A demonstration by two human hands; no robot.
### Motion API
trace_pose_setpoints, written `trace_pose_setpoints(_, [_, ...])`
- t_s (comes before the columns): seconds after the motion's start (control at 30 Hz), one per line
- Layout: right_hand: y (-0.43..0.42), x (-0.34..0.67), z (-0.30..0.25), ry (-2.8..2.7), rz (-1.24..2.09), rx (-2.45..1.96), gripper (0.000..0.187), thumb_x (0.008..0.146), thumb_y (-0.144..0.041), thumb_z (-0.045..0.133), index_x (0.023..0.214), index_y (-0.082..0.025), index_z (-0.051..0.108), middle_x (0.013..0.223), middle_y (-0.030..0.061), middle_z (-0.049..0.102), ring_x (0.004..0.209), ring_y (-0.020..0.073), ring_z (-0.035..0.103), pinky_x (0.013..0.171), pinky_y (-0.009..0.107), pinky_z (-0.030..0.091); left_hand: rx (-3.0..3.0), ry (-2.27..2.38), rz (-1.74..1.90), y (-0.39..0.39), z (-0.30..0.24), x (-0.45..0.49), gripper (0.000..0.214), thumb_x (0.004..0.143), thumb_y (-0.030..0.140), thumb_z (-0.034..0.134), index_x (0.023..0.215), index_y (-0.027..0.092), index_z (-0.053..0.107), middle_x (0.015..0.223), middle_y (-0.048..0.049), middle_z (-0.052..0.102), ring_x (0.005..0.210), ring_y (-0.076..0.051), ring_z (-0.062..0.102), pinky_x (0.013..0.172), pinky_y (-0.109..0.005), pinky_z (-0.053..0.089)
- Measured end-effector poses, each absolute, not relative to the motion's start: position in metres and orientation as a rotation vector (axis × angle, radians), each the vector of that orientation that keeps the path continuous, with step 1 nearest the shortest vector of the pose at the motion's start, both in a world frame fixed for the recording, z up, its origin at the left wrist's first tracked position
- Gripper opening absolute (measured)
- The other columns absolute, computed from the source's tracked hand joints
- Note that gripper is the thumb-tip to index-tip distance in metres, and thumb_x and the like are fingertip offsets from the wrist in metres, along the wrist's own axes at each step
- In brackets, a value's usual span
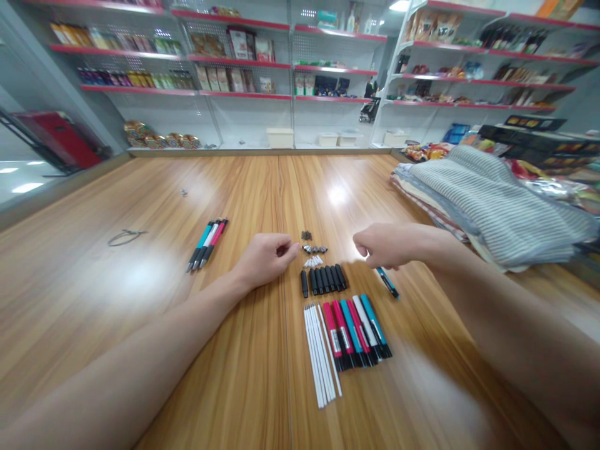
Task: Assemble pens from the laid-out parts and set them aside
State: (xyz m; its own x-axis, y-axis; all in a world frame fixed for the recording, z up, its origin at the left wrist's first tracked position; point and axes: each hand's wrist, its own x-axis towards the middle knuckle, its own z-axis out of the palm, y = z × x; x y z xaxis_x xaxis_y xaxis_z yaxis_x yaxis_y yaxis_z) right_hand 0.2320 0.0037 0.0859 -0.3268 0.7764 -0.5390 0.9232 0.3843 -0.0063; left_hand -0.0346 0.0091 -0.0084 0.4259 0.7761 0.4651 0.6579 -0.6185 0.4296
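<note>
My left hand (265, 256) rests on the wooden table (140, 300) with its fingers pinched together beside a row of small metal pen tips (315, 249); what it pinches is too small to make out. My right hand (382, 245) hovers curled above a teal pen barrel (387, 282), and what it holds is hidden. Between the hands lie small springs (306, 235), white tips (313, 262) and black grip sleeves (323, 279). Closer to me lie white ink refills (321, 353) and red, teal and white pen barrels (359, 331).
Three assembled pens (207, 244) lie to the left, with a rubber band (124, 237) farther left. Folded striped cloth (492, 206) is stacked on the right. Shop shelves with goods (234, 69) line the far wall.
</note>
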Motion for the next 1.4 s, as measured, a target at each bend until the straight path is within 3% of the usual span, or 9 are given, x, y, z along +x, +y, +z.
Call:
trace_pose_setpoints(0.07, [0.007, 0.238, 0.099, 2.314, -0.571, 1.493, 0.018, 0.075, -0.018, 0.057, 0.092, -0.013, 0.061, 0.068, 0.0043, 0.065, 0.05, 0.0108, 0.058, 0.047, 0.022, 0.037, 2.563, 1.271, 1.06, 0.005, -0.005, -0.032, 0.032, 0.091, 0.034, 0.049, 0.065, 0.015, 0.05, 0.062, 0.0013, 0.05, 0.057, -0.009, 0.043, 0.057, -0.023, 0.031])
trace_pose_setpoints(0.17, [0.003, 0.238, 0.117, 2.534, -0.878, 1.519, 0.019, 0.081, -0.024, 0.059, 0.096, -0.013, 0.063, 0.066, 0.0022, 0.064, 0.053, 0.0089, 0.057, 0.052, 0.021, 0.041, 2.647, 1.179, 1.212, -0.006, 0.001, -0.029, 0.021, 0.093, 0.031, 0.046, 0.093, 0.016, 0.061, 0.083, -0.0044, 0.061, 0.071, -0.012, 0.054, 0.066, -0.024, 0.038])
trace_pose_setpoints(0.3, [-0.002, 0.218, 0.111, 2.861, -1.251, 1.689, 0.022, 0.086, -0.029, 0.058, 0.097, -0.012, 0.066, 0.065, 0.0026, 0.063, 0.055, 0.0093, 0.059, 0.054, 0.022, 0.047, 2.727, 0.872, 1.209, -0.017, 0.007, -0.027, 0.039, 0.093, 0.034, 0.046, 0.127, 0.014, 0.05, 0.097, -0.0095, 0.063, 0.088, -0.018, 0.059, 0.079, -0.03, 0.044])
trace_pose_setpoints(0.43, [0.001, 0.194, 0.082, 2.86, -1.757, 1.714, 0.022, 0.084, -0.027, 0.063, 0.095, -0.009, 0.066, 0.063, 0.0039, 0.064, 0.052, 0.0097, 0.06, 0.051, 0.022, 0.052, 2.766, 0.833, 1.186, -0.017, 0.004, -0.024, 0.048, 0.09, 0.041, 0.053, 0.129, 0.015, 0.049, 0.095, -0.009, 0.064, 0.089, -0.02, 0.06, 0.081, -0.032, 0.046])
trace_pose_setpoints(0.63, [0.004, 0.182, 0.054, 2.866, -2.197, 1.754, 0.029, 0.079, -0.033, 0.07, 0.096, -0.01, 0.063, 0.072, 0.0056, 0.068, 0.065, 0.0129, 0.067, 0.063, 0.025, 0.06, 2.828, 1.096, 1.162, -0.008, -0.002, -0.022, 0.026, 0.091, 0.022, 0.05, 0.115, 0.017, 0.059, 0.093, -0.0081, 0.068, 0.086, -0.019, 0.061, 0.077, -0.031, 0.046])
trace_pose_setpoints(0.77, [0.001, 0.176, 0.04, 3.147, -2.038, 1.742, 0.031, 0.079, -0.039, 0.07, 0.094, -0.013, 0.063, 0.078, 0.0044, 0.068, 0.069, 0.0133, 0.069, 0.068, 0.027, 0.06, 2.777, 1.234, 1.223, -0.009, 0.0, -0.02, 0.026, 0.091, 0.026, 0.052, 0.113, 0.016, 0.059, 0.101, -0.0093, 0.069, 0.092, -0.021, 0.063, 0.082, -0.032, 0.047])
trace_pose_setpoints(0.9, [-0.001, 0.174, 0.03, 3.313, -1.789, 1.753, 0.035, 0.085, -0.043, 0.062, 0.105, -0.015, 0.06, 0.087, 0.0051, 0.068, 0.073, 0.0129, 0.068, 0.068, 0.026, 0.058, 2.689, 1.344, 1.192, -0.011, 0.0, -0.017, 0.021, 0.095, 0.032, 0.045, 0.103, 0.016, 0.058, 0.088, -0.0077, 0.067, 0.078, -0.018, 0.063, 0.067, -0.027, 0.043])
trace_pose_setpoints(1.1, [0.016, 0.195, 0.011, 3.361, -0.765, 1.98, 0.029, 0.088, -0.035, 0.054, 0.108, -0.017, 0.065, 0.097, 0.0054, 0.068, 0.084, 0.0124, 0.062, 0.071, 0.022, 0.049, 1.941, 1.275, 1.319, 0.002, -0.009, -0.022, 0.023, 0.098, 0.038, 0.038, 0.103, 0.019, 0.049, 0.073, -0.0008, 0.059, 0.059, -0.012, 0.054, 0.057, -0.024, 0.041])
trace_pose_setpoints(1.4, [0.027, 0.203, -0.001, 3.13, -0.772, 1.833, 0.031, 0.086, -0.033, 0.053, 0.105, -0.014, 0.067, 0.086, 0.0039, 0.068, 0.069, 0.0095, 0.055, 0.069, 0.021, 0.042, 1.428, 0.993, 1.311, 0.015, -0.009, -0.025, 0.017, 0.092, 0.029, 0.048, 0.098, 0.015, 0.055, 0.081, -0.0049, 0.064, 0.066, -0.012, 0.061, 0.066, -0.028, 0.051])
